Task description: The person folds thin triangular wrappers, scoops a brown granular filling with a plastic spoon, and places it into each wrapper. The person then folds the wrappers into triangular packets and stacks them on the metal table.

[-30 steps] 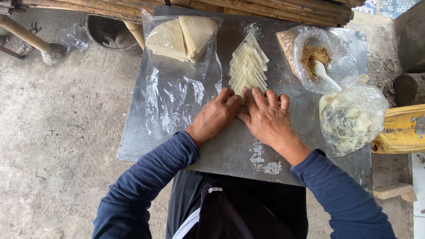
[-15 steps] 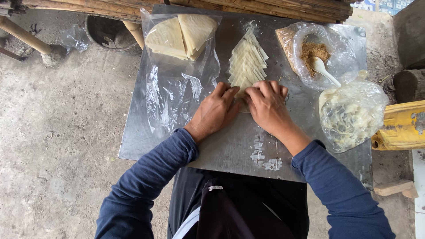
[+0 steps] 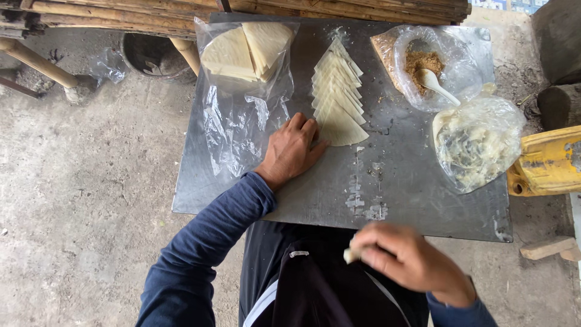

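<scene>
While left hand (image 3: 292,152) touches wrappers (image 3: 339,97), bowl (image 3: 433,69) holds brown powder (image 3: 422,60), spoon (image 3: 439,85)

Head camera looks down (close overhead).

At twelve o'clock on the metal worktop (image 3: 417,200), a clear plastic bag (image 3: 245,91) holds pale wedge-shaped sheets. At two o'clock, a plastic-lined bowl (image 3: 442,63) of brown powder holds a white spoon (image 3: 437,85). Just below it, at three o'clock, lies a bag of pale filling (image 3: 478,142). A yellow container (image 3: 544,160) sits beside the worktop's edge. A dark bucket (image 3: 148,57) stands on the concrete floor (image 3: 78,181) at ten o'clock.
</scene>
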